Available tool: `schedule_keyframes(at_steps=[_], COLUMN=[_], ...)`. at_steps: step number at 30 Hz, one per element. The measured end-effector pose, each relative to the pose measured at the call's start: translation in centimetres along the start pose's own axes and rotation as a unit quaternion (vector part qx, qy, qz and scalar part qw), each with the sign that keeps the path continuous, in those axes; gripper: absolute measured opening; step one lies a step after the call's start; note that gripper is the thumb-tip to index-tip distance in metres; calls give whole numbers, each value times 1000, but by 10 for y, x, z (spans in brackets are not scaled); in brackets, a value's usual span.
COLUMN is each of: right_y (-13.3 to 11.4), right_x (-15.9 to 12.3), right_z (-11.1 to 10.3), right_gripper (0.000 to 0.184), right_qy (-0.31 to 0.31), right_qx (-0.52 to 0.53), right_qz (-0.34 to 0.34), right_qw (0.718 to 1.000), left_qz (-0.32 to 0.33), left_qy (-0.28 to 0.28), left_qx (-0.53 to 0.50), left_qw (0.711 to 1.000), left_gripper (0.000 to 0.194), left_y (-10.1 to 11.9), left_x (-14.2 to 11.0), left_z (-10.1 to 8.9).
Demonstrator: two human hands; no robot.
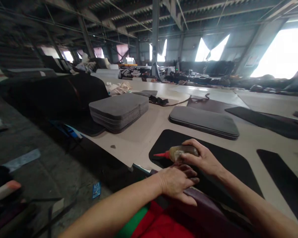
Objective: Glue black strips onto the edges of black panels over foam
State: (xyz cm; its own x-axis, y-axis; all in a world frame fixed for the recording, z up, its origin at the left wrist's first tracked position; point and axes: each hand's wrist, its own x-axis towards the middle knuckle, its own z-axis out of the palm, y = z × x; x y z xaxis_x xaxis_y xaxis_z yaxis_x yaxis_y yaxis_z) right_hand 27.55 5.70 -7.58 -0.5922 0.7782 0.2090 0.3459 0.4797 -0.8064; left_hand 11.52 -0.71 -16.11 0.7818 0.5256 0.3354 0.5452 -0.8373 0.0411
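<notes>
My right hand [201,157] is wrapped round a squeeze bottle [176,152] with a brownish body and a red pointed nozzle. The bottle lies nearly level, its nozzle pointing left over a black flat panel with rounded corners [228,162]. Closer to me, my left hand [177,181] is palm down with its fingers stretched and apart, just below the bottle. It rests by the table's near edge on a dark purplish strip of material [203,201]. Whether its fingertips touch the black panel I cannot tell.
A thick stack of grey panels [119,109] stands left on the table [139,145]; a lower stack [203,120] lies behind the black panel. Dark pieces [283,178] lie to the right. A large black roll [57,96] is at left. A blue packet [96,190] lies on the floor.
</notes>
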Motion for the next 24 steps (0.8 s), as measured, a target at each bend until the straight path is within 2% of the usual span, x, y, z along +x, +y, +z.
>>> schedule_keyframes(at_steps=[6,24], right_y=[-4,4], right_x=[9,25], right_z=[6,13], right_gripper=[29,19], right_qy=[3,-47], right_qx=[-78,-97], right_qz=[-92,-181], right_qw=[993,977], left_qz=[-19,-61], left_qy=[-12,-53], left_qx=[-31,-88], left_qw=[999,993], left_gripper=[75,77], left_y=[1,1], left_x=[1,1], left_z=[-8,-17])
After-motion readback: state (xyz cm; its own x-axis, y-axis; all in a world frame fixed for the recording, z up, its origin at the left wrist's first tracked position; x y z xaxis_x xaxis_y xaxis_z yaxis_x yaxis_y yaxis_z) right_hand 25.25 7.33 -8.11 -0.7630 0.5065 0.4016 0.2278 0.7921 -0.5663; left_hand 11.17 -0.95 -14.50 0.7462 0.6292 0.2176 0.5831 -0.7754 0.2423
